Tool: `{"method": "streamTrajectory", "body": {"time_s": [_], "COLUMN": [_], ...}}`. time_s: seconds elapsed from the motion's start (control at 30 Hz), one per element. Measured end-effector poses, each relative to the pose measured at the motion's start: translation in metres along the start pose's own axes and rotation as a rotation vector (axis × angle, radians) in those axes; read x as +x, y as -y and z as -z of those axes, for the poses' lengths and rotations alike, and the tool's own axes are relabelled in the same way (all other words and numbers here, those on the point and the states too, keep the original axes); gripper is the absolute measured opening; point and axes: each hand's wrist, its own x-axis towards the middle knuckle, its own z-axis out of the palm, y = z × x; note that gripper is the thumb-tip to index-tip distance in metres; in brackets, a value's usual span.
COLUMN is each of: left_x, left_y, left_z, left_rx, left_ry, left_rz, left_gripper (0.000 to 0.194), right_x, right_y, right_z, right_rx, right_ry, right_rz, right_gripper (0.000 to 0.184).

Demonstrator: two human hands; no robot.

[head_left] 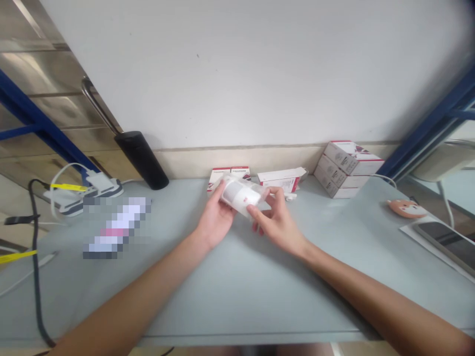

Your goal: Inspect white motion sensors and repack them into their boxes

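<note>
Between my two hands, above the middle of the desk, is a white motion sensor in a clear plastic bag point(237, 194). A greyish window and a small red mark show on its front. My left hand point(217, 217) is closed around its left end, thumb along the near side. My right hand point(276, 220) pinches the right end of the bag between thumb and fingers. Behind the sensor stand a red and white box point(239, 171) and an open white box point(281, 177) with a red edge. A small white piece point(290, 197) lies by the open box.
Several stacked boxes point(343, 170) stand at the back right. At the left are a black bottle point(143, 160), a power strip point(89, 195) with cables and a pixelated item point(117, 227). A dark phone point(445, 242) and an orange animal-face object point(407, 208) lie at the right.
</note>
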Motion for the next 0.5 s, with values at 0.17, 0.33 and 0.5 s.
{"method": "streamTrajectory", "body": {"time_s": [0.17, 0.33, 0.5], "left_x": [-0.002, -0.003, -0.002], "left_y": [0.005, 0.0, -0.005], "left_z": [0.0, 0.002, 0.004], "left_rx": [-0.012, 0.105, 0.373], "left_ry": [0.075, 0.192, 0.2], "left_rz": [0.004, -0.05, -0.159], "left_gripper": [0.024, 0.041, 0.069], "right_x": [0.005, 0.013, 0.021], "right_y": [0.003, -0.001, 0.008], "right_z": [0.002, 0.011, 0.021], "right_rx": [0.099, 0.183, 0.357], "right_ry": [-0.074, -0.139, -0.219], "right_rz": [0.024, 0.044, -0.087], "right_gripper": [0.042, 0.042, 0.067]}}
